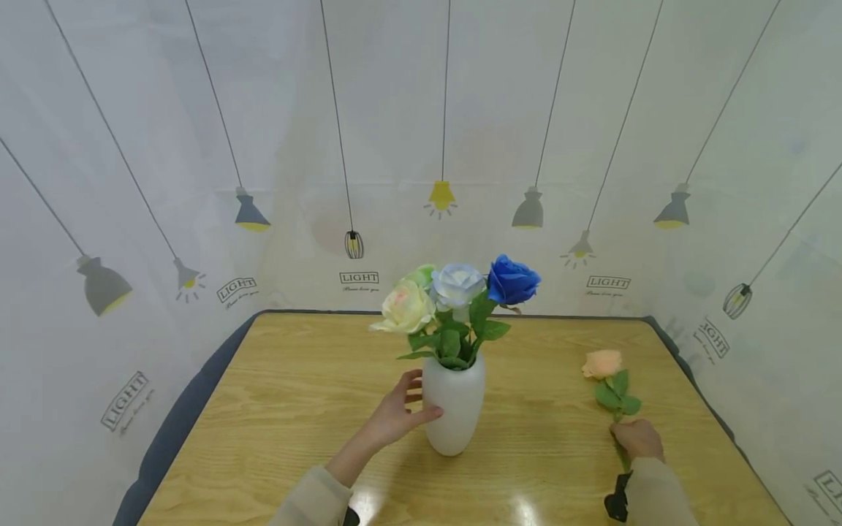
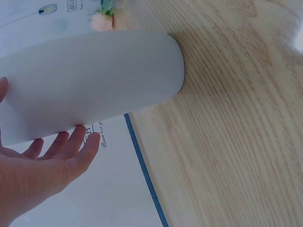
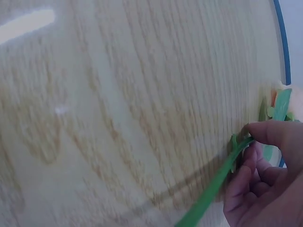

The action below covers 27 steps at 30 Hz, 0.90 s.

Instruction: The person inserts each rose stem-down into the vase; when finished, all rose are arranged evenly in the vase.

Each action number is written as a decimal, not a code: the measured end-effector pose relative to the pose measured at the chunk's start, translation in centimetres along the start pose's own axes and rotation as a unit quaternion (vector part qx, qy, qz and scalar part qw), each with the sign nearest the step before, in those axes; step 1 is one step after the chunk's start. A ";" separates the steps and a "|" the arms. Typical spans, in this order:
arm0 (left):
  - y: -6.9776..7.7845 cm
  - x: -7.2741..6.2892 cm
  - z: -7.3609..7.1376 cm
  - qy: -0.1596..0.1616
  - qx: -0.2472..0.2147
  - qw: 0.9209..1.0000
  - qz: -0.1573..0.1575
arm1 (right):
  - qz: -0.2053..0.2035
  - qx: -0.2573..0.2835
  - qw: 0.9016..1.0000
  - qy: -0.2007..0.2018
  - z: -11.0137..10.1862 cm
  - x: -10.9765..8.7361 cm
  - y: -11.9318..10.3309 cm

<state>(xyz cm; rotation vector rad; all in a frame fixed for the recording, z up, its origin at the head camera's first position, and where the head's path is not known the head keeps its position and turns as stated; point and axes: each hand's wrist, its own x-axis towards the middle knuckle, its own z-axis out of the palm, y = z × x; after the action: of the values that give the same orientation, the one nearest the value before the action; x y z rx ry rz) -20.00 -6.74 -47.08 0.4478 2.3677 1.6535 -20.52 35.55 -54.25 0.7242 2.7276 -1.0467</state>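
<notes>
A white vase [image 1: 454, 409] stands upright on the table, holding several artificial roses: a cream one [image 1: 406, 307], a pale blue one [image 1: 457, 285], a deep blue one [image 1: 513, 280] and a greenish one partly hidden behind. My left hand [image 1: 397, 409] holds the vase from its left side, thumb across the front; in the left wrist view its fingertips [image 2: 78, 130] touch the vase wall. At the right, my right hand [image 1: 638, 438] pinches the green stem [image 3: 213, 189] of a peach rose [image 1: 601, 363] between thumb and fingers. The rose's head points toward the table's far edge.
The wooden table [image 1: 296, 394] has a dark edging along its far and side edges. A pale curtain [image 1: 388, 109] printed with hanging lamps surrounds it at the back and both sides. Black straps [image 1: 618, 498] show at the wrists.
</notes>
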 end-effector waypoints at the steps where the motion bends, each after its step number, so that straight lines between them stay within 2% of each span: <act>1: 0.0 0.0 0.0 0.000 0.001 1.000 0.000 | -0.004 -0.003 1.000 -0.007 0.0 0.1 0.1; 6: 0.1 -0.1 0.0 0.000 0.000 1.000 0.001 | -0.023 -0.003 1.000 -0.019 -0.2 0.8 0.8; 11: 0.0 0.0 0.0 0.001 0.007 1.000 -0.002 | -0.023 0.082 0.996 -0.012 -0.1 0.9 1.2; 14: -0.1 0.0 0.0 0.002 0.007 1.000 -0.002 | -0.054 0.116 0.992 -0.016 0.2 0.8 1.0; 19: -0.3 0.1 0.0 0.001 0.003 1.000 -0.002 | -0.120 0.179 0.976 -0.041 0.5 0.5 -0.3; 22: -0.3 0.1 0.0 0.000 0.001 1.000 -0.003 | -0.135 0.219 0.966 -0.040 0.7 0.4 -1.1; 27: -0.2 0.1 0.0 -0.001 -0.001 1.000 -0.001 | -0.173 0.251 0.951 -0.044 0.5 0.1 -2.7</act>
<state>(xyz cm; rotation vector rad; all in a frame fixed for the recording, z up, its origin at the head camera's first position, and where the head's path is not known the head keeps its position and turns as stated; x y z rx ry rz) -20.07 -6.76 -47.31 0.4460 2.3650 1.6540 -21.92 33.51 -52.98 0.2328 2.5795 -1.8390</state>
